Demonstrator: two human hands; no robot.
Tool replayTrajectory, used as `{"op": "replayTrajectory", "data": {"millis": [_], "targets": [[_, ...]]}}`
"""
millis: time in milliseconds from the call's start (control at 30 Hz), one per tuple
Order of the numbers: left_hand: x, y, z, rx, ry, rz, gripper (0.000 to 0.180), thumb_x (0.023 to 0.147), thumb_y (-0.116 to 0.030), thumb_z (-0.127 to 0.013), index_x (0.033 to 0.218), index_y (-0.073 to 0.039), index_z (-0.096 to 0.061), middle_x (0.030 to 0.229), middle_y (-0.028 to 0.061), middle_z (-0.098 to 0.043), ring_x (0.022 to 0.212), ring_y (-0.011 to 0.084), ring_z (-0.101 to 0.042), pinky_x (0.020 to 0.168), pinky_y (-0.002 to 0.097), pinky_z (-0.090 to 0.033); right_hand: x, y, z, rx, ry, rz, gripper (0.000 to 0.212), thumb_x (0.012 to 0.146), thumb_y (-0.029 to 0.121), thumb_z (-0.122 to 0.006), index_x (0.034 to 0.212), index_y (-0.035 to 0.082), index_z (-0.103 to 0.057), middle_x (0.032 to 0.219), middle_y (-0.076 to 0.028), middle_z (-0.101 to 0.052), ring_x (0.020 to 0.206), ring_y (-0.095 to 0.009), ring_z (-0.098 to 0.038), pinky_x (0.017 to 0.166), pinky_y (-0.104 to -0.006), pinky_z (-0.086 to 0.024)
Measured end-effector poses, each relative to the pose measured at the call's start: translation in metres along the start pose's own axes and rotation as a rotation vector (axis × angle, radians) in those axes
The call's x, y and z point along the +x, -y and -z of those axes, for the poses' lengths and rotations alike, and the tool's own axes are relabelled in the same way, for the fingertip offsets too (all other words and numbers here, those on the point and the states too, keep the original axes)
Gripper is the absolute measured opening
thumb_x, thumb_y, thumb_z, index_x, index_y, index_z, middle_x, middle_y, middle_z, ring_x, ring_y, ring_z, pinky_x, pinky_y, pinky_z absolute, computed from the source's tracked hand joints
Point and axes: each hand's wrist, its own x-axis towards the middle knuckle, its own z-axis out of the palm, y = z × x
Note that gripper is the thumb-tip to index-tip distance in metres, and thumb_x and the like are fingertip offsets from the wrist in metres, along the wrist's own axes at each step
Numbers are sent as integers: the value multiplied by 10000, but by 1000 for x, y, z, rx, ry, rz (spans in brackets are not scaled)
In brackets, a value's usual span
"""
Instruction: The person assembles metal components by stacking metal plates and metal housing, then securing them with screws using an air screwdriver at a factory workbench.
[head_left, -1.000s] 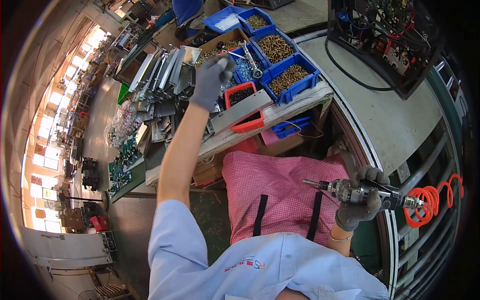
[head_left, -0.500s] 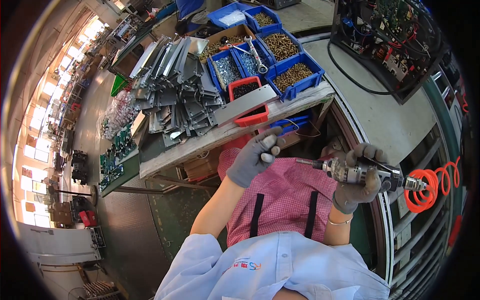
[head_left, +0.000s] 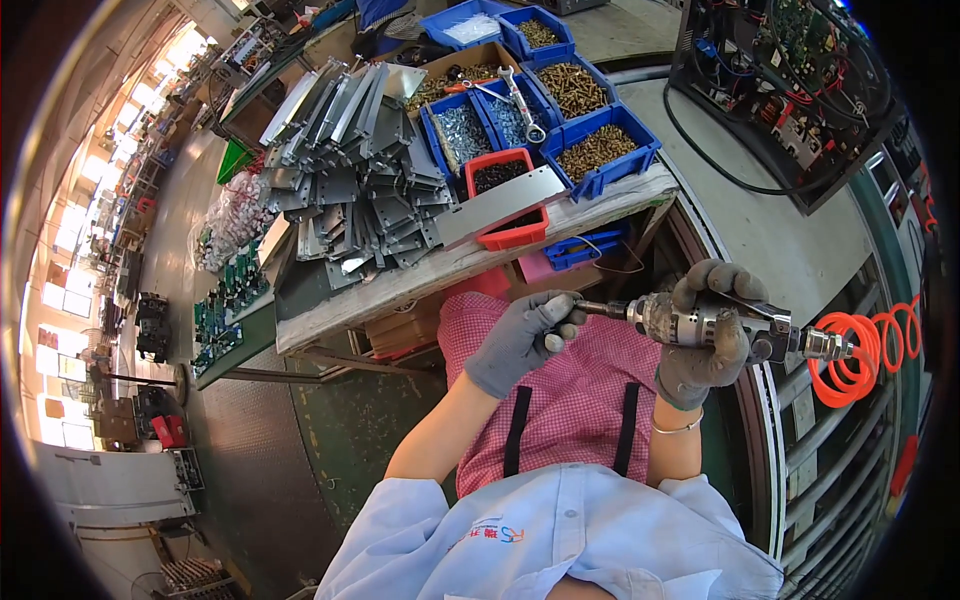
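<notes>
My right hand (head_left: 708, 335), in a grey glove, is wrapped round an air screwdriver (head_left: 690, 327) that lies level with its bit to the left. A coiled orange air hose (head_left: 845, 365) runs from a metal coupling at the tool's right end. My left hand (head_left: 528, 338), also gloved, pinches at the tip of the bit (head_left: 603, 309). Whether a small part sits between those fingertips is hidden. Both hands are over my lap, in front of the bench, above a red checked apron (head_left: 570, 395).
Blue bins (head_left: 600, 150) of brass-coloured and silver fasteners stand on the bench (head_left: 400, 295), with a red bin (head_left: 510, 232), a wrench (head_left: 522, 105) and a flat metal plate (head_left: 500, 208). Stacked metal brackets (head_left: 360, 170) lie left. An opened device with circuit boards (head_left: 790, 100) stands far right.
My left hand has moved right and slightly down, and its fingertips now meet the bit's tip. The screwdriver has shifted a little left and up in my right hand.
</notes>
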Motion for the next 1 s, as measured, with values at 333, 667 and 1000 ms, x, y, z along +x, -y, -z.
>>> {"op": "replayTrajectory", "data": {"millis": [333,667,1000], "targets": [[2,-10,10,105,50,3,272,949,-262,-553,972,9,-564,775,63,-594,552,37,-516,414,127,-393,6,-5,-4,-3,14,-6,355,802,141,-563,1130,6,-556,974,-134,-567,861,-241,-522,616,-289,-465],[7,-50,-11,455,-73,-74,354,929,-341,-576,998,5,-592,729,23,-576,520,14,-480,416,117,-353,27,-26,-11,86,-97,-48,340,824,130,-543,1146,20,-540,1015,-156,-622,907,-279,-624,679,-331,-544],[67,-147,-25,931,-201,-187,265,894,-195,-577,1057,-3,-659,668,5,-582,506,32,-469,439,175,-363,115,-107,-51,-116,-65,41,134,821,50,-572,948,19,-542,864,-87,-625,681,-130,-603,608,-268,-529]]}}
